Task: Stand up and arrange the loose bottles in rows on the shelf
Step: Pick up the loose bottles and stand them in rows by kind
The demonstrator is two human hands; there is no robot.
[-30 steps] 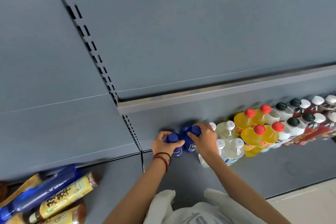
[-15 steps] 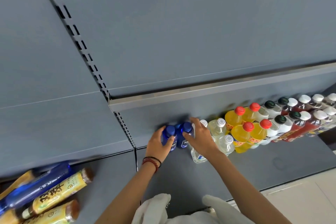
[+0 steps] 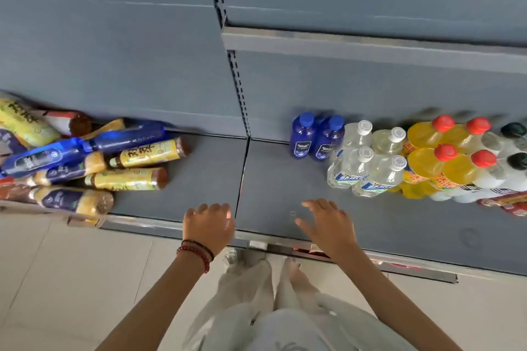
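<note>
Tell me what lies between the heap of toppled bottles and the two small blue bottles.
In the head view, only bare grey shelf, crossed by the seam between two bays, separates the heap from the blue bottles.

Light trousers (image 3: pixel 251 293) hang above the pale tiled floor (image 3: pixel 71 279)

The shelf (image 3: pixel 285 179) is matt grey, its front rail (image 3: pixel 285 246) shiny metal. On it, the blue bottles (image 3: pixel 315 137) are glossy translucent plastic; the floor (image 3: pixel 71 279) smooth pale tile.
</note>
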